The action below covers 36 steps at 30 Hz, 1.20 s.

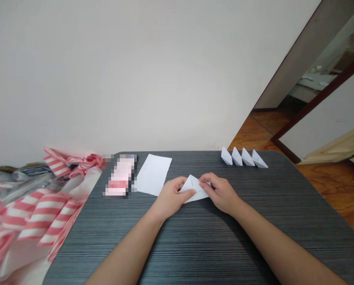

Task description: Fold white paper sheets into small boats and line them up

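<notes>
A partly folded piece of white paper (194, 190) is held between both hands above the middle of the table. My left hand (174, 194) grips its left side, thumb lying on the near face and fingers behind. With thumb and fingertips, my right hand (220, 190) pinches the paper's right edge. The piece has a pointed top and a flap crease on its front. Flat white sheets of paper (153, 174) lie just left of my left hand. At the far right of the table stand several small folded white paper boats (247, 157) in a row.
The dark wood-grain table (177, 245) has rounded corners and meets a plain wall (165, 79). A pixelated, phone-like flat object (120, 176) lies at its left edge. Red-and-white striped cloth (46, 213) is heaped beside the table. Wooden flooring (328, 186) shows at right.
</notes>
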Available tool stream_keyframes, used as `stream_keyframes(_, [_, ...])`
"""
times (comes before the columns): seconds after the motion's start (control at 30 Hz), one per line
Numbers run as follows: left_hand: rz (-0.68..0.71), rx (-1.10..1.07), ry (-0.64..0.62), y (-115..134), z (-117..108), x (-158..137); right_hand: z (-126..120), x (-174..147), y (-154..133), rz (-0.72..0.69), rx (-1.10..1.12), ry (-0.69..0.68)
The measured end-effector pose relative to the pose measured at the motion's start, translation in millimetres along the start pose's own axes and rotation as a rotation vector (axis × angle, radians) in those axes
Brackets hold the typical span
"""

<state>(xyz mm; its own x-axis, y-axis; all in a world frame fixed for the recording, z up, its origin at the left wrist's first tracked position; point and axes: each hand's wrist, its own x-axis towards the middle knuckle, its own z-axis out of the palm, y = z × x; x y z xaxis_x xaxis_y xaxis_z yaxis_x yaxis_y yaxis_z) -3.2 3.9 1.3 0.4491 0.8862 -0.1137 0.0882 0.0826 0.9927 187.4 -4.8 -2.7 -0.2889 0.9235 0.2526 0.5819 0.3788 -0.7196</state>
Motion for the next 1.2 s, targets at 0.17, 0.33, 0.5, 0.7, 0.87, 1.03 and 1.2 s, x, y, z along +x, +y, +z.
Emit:
stream_keyframes(0.17, [0.008, 0.064, 0.002, -1, 0, -1, 0, 0, 0, 0.019, 0.019, -0.005])
stream_keyframes(0.33, [0.005, 0.088, -0.002, -1, -1, -1, 3, -1, 4, 0.096, 0.120, -0.031])
stream_keyframes(0.5, [0.012, 0.138, 0.011, 0, -2, 0, 4, -1, 4, 0.152, 0.281, -0.122])
stream_keyframes(0.7, [0.020, 0.167, -0.002, 0, -1, -2, -3, 1, -3, 0.261, 0.272, -0.247])
stream_keyframes(0.87, [0.030, 0.221, 0.003, -4, -1, -1, -5, 1, -6, 0.301, 0.271, -0.258])
stream_keyframes(1.03, [0.043, 0.269, 0.016, -7, -1, 0, -2, 1, -5, 0.297, 0.266, -0.271])
stream_keyframes(1.2, [0.072, 0.316, 0.028, -4, -1, -2, -3, 2, -7, 0.257, 0.244, -0.294])
